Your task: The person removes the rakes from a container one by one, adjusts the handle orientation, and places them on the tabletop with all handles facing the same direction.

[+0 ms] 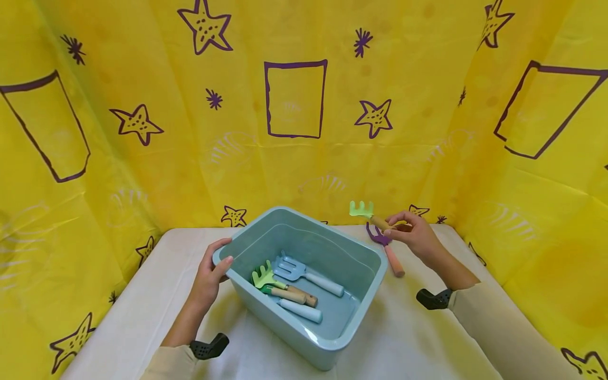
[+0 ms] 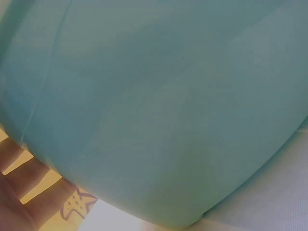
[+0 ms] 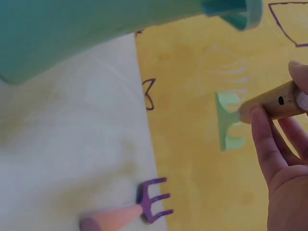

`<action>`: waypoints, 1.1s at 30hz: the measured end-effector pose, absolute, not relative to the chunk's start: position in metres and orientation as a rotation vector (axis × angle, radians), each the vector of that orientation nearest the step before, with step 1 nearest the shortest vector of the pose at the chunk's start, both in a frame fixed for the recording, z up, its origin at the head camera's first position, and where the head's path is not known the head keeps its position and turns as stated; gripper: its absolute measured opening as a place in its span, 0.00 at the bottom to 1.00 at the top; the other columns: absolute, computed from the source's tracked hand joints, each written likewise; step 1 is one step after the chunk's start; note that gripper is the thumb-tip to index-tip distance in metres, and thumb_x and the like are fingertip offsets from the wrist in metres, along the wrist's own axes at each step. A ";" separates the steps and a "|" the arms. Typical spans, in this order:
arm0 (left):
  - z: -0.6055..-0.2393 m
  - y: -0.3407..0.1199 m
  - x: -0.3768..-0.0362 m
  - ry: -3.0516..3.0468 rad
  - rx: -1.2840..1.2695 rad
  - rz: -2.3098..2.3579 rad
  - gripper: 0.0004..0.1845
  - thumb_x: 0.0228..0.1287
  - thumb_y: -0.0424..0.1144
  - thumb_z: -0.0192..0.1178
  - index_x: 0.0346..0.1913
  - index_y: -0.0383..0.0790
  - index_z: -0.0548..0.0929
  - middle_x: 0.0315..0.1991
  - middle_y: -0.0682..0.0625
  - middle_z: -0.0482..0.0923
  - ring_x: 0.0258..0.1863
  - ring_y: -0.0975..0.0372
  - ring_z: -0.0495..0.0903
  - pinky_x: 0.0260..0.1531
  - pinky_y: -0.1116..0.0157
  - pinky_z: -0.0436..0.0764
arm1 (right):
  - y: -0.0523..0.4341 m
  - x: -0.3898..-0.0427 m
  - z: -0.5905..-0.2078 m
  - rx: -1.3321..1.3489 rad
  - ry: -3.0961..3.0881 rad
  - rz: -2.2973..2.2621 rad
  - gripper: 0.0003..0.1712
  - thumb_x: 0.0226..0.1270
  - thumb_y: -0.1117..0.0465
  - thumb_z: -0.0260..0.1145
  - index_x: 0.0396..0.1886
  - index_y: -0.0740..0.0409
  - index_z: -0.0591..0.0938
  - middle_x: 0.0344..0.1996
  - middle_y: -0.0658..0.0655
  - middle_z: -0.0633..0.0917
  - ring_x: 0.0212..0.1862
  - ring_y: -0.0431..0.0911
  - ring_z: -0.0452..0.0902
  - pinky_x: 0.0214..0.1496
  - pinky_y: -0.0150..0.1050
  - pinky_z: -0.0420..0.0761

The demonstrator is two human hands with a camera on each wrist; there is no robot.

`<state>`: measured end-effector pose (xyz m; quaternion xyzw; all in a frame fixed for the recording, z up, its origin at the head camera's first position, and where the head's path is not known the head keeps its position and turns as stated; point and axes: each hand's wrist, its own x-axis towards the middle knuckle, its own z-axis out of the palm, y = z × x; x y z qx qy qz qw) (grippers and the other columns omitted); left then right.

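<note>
A blue-green plastic bin point(image 1: 304, 338) stands tilted on the table in the head view. My left hand point(image 1: 209, 274) grips its left rim, thumb on the inner side and fingers outside. To the right of the bin, my right hand point(image 1: 413, 237) pinches the wooden handle of a small light-green hand rake point(image 1: 362, 209), held up with its tines to the left. Below that hand lies a purple hand rake point(image 1: 394, 261) with a pink handle. Inside the bin are a light-blue fork point(image 1: 323, 283), another light-green rake point(image 1: 263, 276) and several handled tools, partly overlapping.
The white-covered table point(image 1: 408, 338) carries the bin and the purple rake. A yellow sheet point(image 1: 294, 169) with purple star drawings hangs behind and along both sides, close to the table's edges.
</note>
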<state>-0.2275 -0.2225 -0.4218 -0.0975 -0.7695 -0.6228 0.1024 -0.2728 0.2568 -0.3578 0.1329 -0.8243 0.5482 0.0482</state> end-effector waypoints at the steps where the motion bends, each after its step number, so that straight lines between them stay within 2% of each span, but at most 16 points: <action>1: -0.422 -0.222 -0.227 -2.270 -0.287 -1.842 0.25 0.74 0.42 0.49 0.71 0.47 0.61 0.68 0.39 0.62 0.59 0.41 0.70 0.52 0.45 0.76 | 0.258 -0.272 -0.360 0.393 -2.514 1.665 0.20 0.64 0.59 0.70 0.46 0.69 0.74 0.53 0.66 0.74 0.52 0.60 0.77 0.53 0.43 0.79; 5: -0.421 -0.222 -0.226 -2.266 -0.279 -1.859 0.25 0.74 0.43 0.50 0.71 0.48 0.61 0.69 0.39 0.61 0.60 0.40 0.69 0.53 0.41 0.73 | 0.265 -0.268 -0.372 0.351 -2.517 1.617 0.18 0.65 0.61 0.69 0.46 0.69 0.74 0.54 0.67 0.75 0.51 0.60 0.78 0.49 0.37 0.80; 11: -0.422 -0.222 -0.225 -2.266 -0.270 -1.859 0.25 0.74 0.43 0.50 0.70 0.48 0.61 0.69 0.39 0.61 0.60 0.41 0.69 0.53 0.40 0.72 | 0.276 -0.266 -0.390 0.297 -2.518 1.523 0.16 0.65 0.62 0.68 0.45 0.68 0.75 0.52 0.67 0.76 0.46 0.57 0.80 0.44 0.31 0.81; 15: -0.422 -0.223 -0.226 -2.266 -0.272 -1.851 0.25 0.74 0.43 0.49 0.71 0.48 0.61 0.69 0.39 0.61 0.60 0.41 0.69 0.53 0.41 0.73 | 0.283 -0.263 -0.402 0.244 -2.525 1.515 0.16 0.65 0.61 0.68 0.45 0.66 0.75 0.52 0.66 0.75 0.46 0.56 0.80 0.43 0.29 0.80; 26: -0.421 -0.222 -0.227 -2.274 -0.273 -1.832 0.24 0.74 0.43 0.49 0.70 0.47 0.62 0.68 0.39 0.62 0.58 0.42 0.70 0.52 0.42 0.74 | 0.300 -0.257 -0.432 0.057 -2.558 1.445 0.20 0.66 0.55 0.68 0.47 0.64 0.75 0.52 0.66 0.76 0.48 0.56 0.78 0.40 0.29 0.78; 33: -0.420 -0.222 -0.227 -2.285 -0.278 -1.820 0.24 0.75 0.42 0.48 0.70 0.46 0.61 0.68 0.38 0.63 0.58 0.43 0.71 0.50 0.50 0.78 | 0.310 -0.256 -0.441 -0.075 -2.598 1.427 0.20 0.66 0.54 0.68 0.49 0.62 0.75 0.52 0.65 0.76 0.49 0.57 0.76 0.40 0.31 0.79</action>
